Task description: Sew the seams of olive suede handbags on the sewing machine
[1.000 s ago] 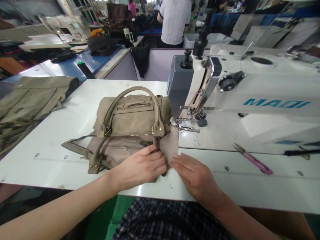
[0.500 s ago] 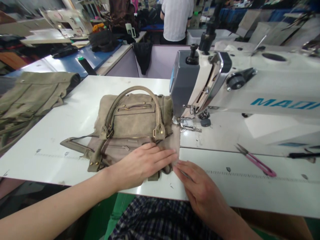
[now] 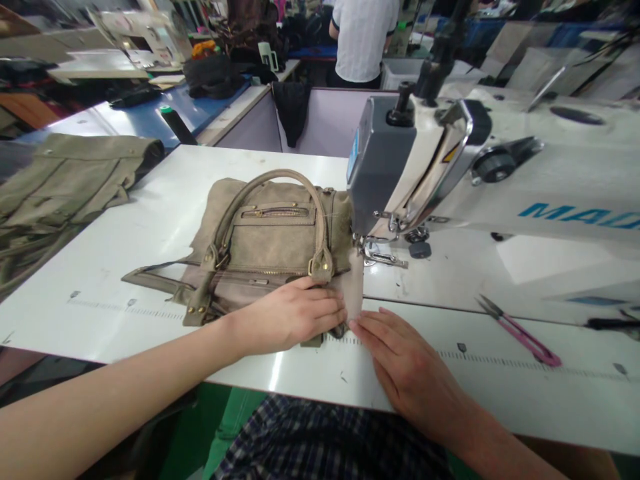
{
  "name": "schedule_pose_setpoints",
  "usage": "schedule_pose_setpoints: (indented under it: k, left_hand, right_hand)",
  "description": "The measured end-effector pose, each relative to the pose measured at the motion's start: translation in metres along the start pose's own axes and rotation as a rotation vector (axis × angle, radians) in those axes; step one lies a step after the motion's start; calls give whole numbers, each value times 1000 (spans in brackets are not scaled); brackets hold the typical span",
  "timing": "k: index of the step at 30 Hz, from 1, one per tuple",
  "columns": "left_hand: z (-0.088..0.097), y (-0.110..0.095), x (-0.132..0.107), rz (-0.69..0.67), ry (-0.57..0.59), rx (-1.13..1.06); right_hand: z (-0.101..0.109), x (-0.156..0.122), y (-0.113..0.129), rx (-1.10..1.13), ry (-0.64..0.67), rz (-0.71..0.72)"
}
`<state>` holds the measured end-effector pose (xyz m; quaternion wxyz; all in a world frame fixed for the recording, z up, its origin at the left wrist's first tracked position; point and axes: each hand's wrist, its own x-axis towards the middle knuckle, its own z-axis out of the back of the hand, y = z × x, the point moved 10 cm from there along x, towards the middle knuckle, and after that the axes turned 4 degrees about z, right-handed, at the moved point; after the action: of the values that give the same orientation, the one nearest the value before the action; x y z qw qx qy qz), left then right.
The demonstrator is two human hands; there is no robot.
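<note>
An olive-brown handbag [image 3: 280, 233] with a looped handle and zips lies on the sewing table. Its pale lining [image 3: 354, 283] spreads out at the right side, the edge running under the presser foot of the sewing machine [image 3: 383, 160]. My left hand [image 3: 300, 313] rests flat on the lining below the handle's base, fingers stretched out. At the lining's near right corner, my right hand [image 3: 400, 353] has its fingers pressed together on the edge. The thumb of that hand is mostly hidden.
Thread snips [image 3: 523, 333] with a pink handle lie right of my right hand. Another olive bag piece [image 3: 75, 180] is at the table's left. A green-topped thread cone [image 3: 176, 125] stands behind. A person [image 3: 365, 40] in a white shirt is farther back.
The bag and lining have slid slightly away from me, towards the back of the table. My left hand has drawn back a little from the lining's right edge. The view has shifted slightly.
</note>
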<state>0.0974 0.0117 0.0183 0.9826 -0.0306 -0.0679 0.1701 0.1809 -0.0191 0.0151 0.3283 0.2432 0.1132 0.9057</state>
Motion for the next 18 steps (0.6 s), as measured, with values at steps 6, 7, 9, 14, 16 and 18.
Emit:
schedule_pose_setpoints:
  k: [6,7,9,14,16,18]
  left_hand:
    - [2,12,6,-53,-56,67]
    - [1,14,7,-55,-43,58]
    - [-1,20,10,-48,-22,25]
    - [-2,39,19,-39,-18,-33]
    - [-3,47,22,-27,-17,-37]
    - [-4,56,24,-10,-20,-35]
  right_hand:
    - [-1,10,-18,-22,8,21]
    - [0,11,-21,-27,6,26]
    - [1,15,-26,-35,-2,33]
    - [3,24,-39,-74,-8,53]
    - [3,28,-44,-91,-14,51]
    - [2,31,-49,-101,-23,41]
